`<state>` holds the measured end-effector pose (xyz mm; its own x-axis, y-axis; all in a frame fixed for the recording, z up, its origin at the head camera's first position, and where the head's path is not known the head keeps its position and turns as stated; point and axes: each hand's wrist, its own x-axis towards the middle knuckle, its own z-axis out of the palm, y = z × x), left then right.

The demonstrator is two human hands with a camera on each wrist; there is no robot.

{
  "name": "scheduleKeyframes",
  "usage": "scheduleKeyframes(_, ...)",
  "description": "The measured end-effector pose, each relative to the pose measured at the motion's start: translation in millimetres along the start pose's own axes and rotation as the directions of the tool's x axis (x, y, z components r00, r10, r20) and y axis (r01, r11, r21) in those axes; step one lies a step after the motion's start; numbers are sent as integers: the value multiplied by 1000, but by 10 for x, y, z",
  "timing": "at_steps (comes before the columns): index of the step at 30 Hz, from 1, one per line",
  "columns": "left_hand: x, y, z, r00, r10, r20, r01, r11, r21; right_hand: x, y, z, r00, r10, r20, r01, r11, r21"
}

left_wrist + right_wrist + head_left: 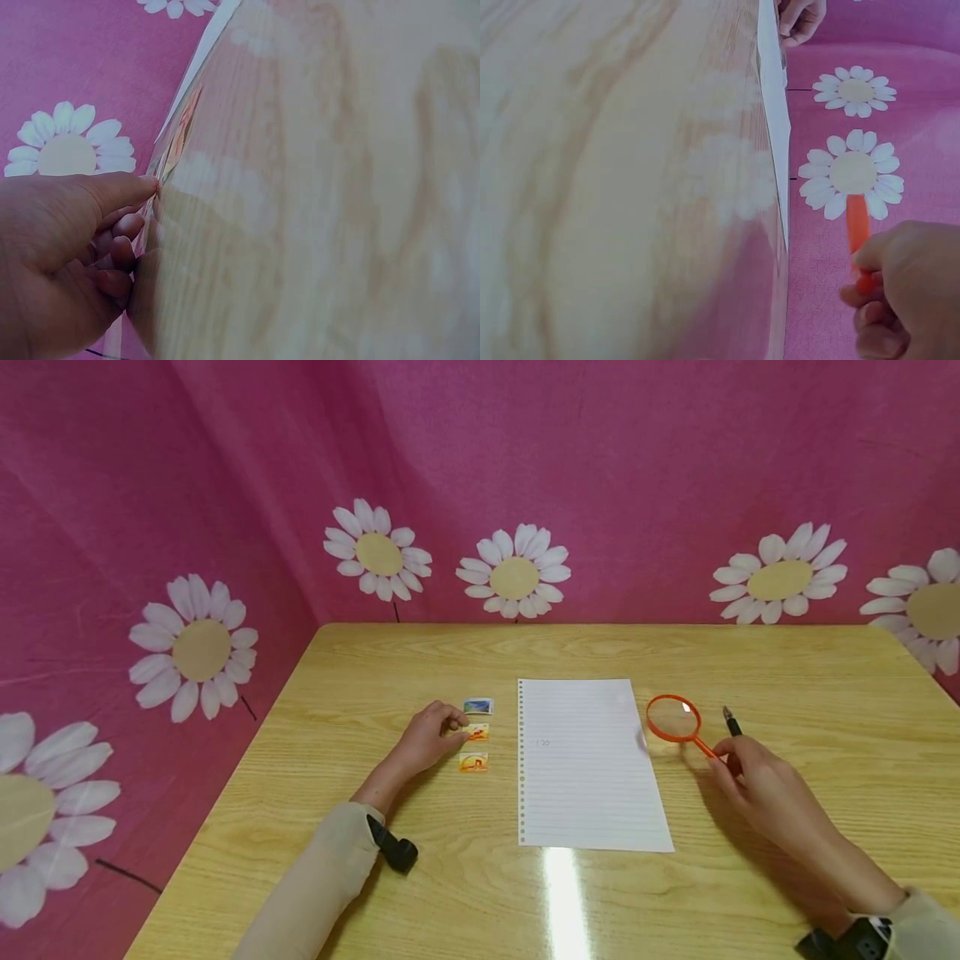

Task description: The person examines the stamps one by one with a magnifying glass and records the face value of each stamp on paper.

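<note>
Three small picture stamps lie in a column left of a lined sheet of paper (588, 764): a blue one (478, 706), an orange middle one (477, 732) and an orange near one (473, 762). My left hand (453, 727) rests on the table with its fingers curled, and thumb and fingertips pinch the middle stamp's left edge (182, 131). My right hand (723, 760) grips the orange handle (857, 225) of a magnifying glass (673, 718), right of the paper and low over the table. A black pen tip (731, 724) sticks out just behind that hand.
The wooden table (420, 893) is enclosed by pink cloth with white daisies (513, 572) at the back and on both sides. The paper bears a small faint mark near its left margin. The paper's edge (776, 135) shows in the right wrist view.
</note>
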<state>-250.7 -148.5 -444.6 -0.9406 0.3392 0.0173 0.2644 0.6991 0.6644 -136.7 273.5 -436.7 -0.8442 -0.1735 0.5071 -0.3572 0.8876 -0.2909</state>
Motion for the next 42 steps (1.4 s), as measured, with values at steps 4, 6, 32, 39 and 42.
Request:
scheduleKeyframes(4, 2, 2, -1, 1000, 1, 3, -1, 1000, -2, -4, -11, 0, 998, -45, -32, 45, 999, -3)
scheduleKeyframes(6, 5, 1, 0, 1000, 0, 2, 0, 1000, -7, -5, -16, -2, 998, -50, -36, 50, 999, 0)
scheduleKeyframes(32, -3, -16, -5, 1000, -8, 6, 8, 1000, -12, 143, -165, 86, 976, -216, -11, 217, 976, 30)
scheduleKeyframes(39, 6, -13, 6, 1000, -17, -1, 17, 1000, -14, 233, -233, 153, 953, -303, -24, 304, 951, 58)
scheduleKeyframes(42, 10, -14, 17, 1000, -26, -3, 26, 1000, -15, 265, -267, 186, 943, -331, -41, 333, 940, 74)
